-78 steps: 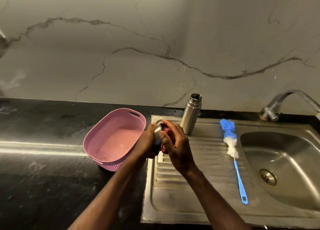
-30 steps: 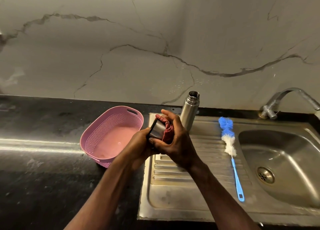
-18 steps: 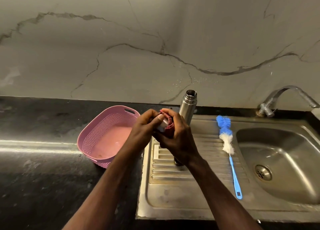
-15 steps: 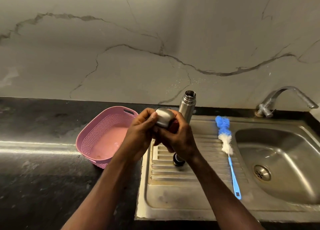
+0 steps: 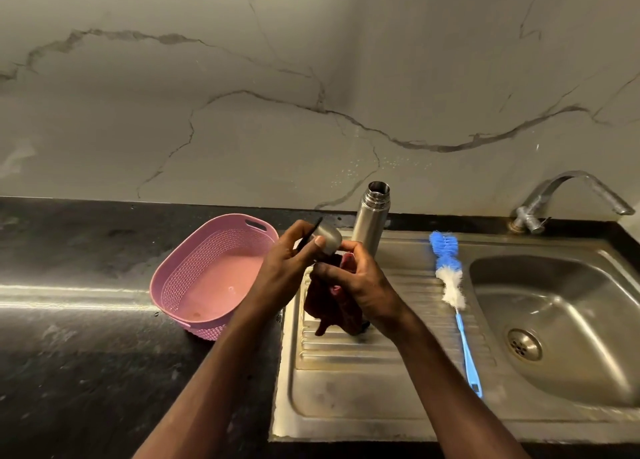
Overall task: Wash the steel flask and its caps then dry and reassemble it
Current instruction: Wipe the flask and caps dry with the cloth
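Gripping one steel cap [image 5: 329, 239], left hand [image 5: 287, 268]; right hand [image 5: 360, 278] clutches one cloth [image 5: 329, 306], one flask [image 5: 372, 219] upright.

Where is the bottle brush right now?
In the head view, the bottle brush lies on the sink's drainboard, right of the open steel flask and just left of the basin.

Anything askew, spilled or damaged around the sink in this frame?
Nothing stands out. The flask stands upright and uncapped on the drainboard, the brush lies flat beside it, and the basket sits on the counter. The left hand holds the steel cap; the right hand grips a cloth.
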